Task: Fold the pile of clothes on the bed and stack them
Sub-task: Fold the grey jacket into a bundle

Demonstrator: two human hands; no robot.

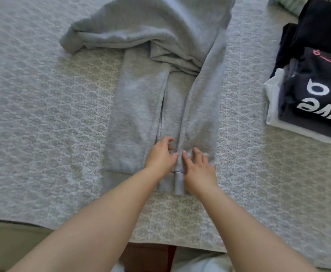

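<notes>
**Mid-fold: grey hoodie sleeves in, hem next**

Basically the grey hoodie (160, 91) lay lengthwise in the middle of the bed (42, 114), hem toward the near edge, hood bunched toward the far edge. Both sleeves were folded inward and ran down the body, cuffs meeting near the hem.

Left hand (161, 156) rested on the left cuff, fingers loosely curled with the tips down on the cloth; I couldn't tell whether they pinched it. Right hand (197, 165) lay flat just beside it, fingers straight and slightly spread, pressing the right sleeve end. The hands were nearly touching.

To do this step well, my read:
- square the two cuffs parallel, no overlap past the side folds
- smooth outward from the centre before lifting anything
- flatten the hood too, or the next fold will likely come out lumpy
- then take the hem at both corners and fold toward the hood

Counts:
- hoodies being folded: 1
- hands: 2
- stack of folded clothes (313, 91) at the right edge of the bed: 1, mostly dark items over a white one; exact number of layers not clear
- pale green item (284, 4) at the far right corner: 1, partly out of view
</notes>
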